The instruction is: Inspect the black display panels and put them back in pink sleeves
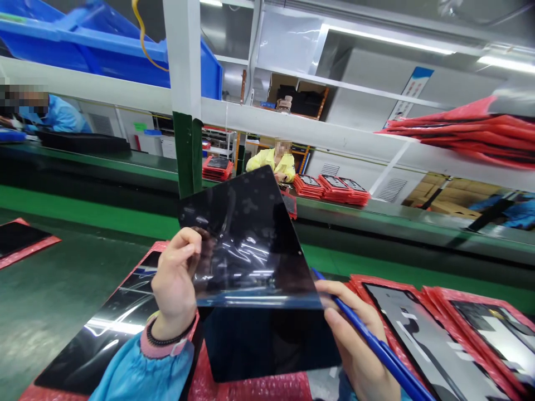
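Note:
A glossy black screen panel is tilted up in front of me between my two hands. Wrinkled clear film with a bluish lower edge appears to cover its upper part; the lower part looks bare and dark. My left hand has its fingers curled closed at the panel's left edge, the fingertips partly hidden. On the opposite side, my right hand pinches the right edge between thumb and fingers. A blue pen is also held in that hand, slanting down to the right.
Another black panel lies on red bubble wrap at left. Red-wrapped panels are stacked at right. A white post and shelf beam stand ahead, with red sleeves and blue bins above. Co-workers sit beyond the green bench.

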`<action>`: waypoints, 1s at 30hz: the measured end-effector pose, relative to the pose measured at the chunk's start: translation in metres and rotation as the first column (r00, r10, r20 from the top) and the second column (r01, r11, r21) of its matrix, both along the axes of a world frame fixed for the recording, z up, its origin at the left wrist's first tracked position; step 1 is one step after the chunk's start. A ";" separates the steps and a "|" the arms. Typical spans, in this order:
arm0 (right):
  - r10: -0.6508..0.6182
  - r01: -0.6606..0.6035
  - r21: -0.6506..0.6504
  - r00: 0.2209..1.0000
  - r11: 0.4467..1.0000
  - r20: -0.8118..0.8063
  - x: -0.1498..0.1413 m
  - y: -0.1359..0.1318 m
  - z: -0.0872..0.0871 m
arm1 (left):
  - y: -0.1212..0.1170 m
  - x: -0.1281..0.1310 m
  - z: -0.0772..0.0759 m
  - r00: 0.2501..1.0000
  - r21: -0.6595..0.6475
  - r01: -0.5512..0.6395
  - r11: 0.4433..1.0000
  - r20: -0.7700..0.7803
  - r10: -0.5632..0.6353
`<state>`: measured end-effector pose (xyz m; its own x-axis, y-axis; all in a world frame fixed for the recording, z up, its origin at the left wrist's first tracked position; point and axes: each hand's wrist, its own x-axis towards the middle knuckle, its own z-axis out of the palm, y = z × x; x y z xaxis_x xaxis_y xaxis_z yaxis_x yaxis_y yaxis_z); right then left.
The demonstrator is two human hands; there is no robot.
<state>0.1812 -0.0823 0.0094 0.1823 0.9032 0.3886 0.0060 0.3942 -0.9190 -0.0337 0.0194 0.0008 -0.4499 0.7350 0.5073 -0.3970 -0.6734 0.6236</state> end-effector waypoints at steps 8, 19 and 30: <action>-0.023 0.023 0.002 0.991 1.000 0.133 0.000 -0.003 0.003 | -0.015 0.017 0.005 0.968 -0.109 0.248 0.963 -0.019 -0.251; -0.047 -0.003 0.118 0.909 0.993 0.415 0.000 0.002 -0.003 | -0.013 0.020 -0.002 0.986 -0.024 0.147 0.989 -0.070 -0.149; -0.395 0.183 0.423 0.774 0.887 0.494 -0.008 0.004 -0.033 | -0.010 0.018 -0.007 0.981 0.023 0.078 0.997 -0.178 -0.073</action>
